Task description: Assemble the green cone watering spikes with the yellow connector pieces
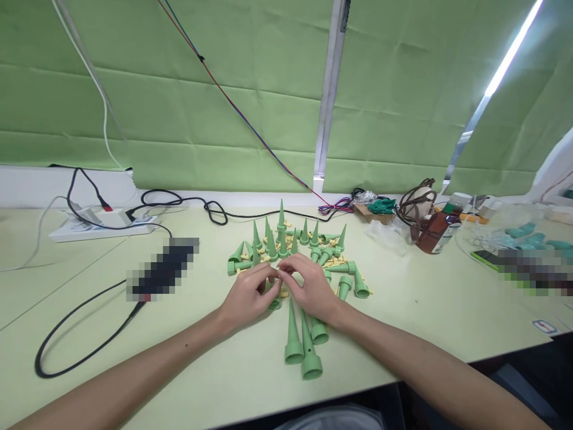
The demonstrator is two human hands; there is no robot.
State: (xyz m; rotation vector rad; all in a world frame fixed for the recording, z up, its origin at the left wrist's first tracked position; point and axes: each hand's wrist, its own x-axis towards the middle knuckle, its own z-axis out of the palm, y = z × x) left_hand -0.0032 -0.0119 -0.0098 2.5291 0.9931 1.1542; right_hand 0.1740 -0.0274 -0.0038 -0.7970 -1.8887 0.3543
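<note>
My left hand (pixel 251 294) and my right hand (pixel 312 288) meet over a cluster of green plastic spikes. Thumbs and fingers of both are pinched, tip to tip; whatever is between them is too small or hidden to make out. Beyond them several green cone-shaped spikes (pixel 271 243) stand on their wide caps, others lie on their sides. Small yellow plastic pieces (pixel 338 261) are scattered among them. Closer to me, two green spikes (pixel 293 346) lie pointing away, just below my right hand. Another green spike (pixel 362 285) leans at the right of the cluster.
A pixelated dark device (pixel 163 270) with a looped black cable lies at left, before a white power strip (pixel 105 227). At right are a brown bottle (pixel 436 230), a clear plastic bag (pixel 391 236) and a green-edged phone (pixel 487 260). The table edge (pixel 474 361) runs close to my right forearm.
</note>
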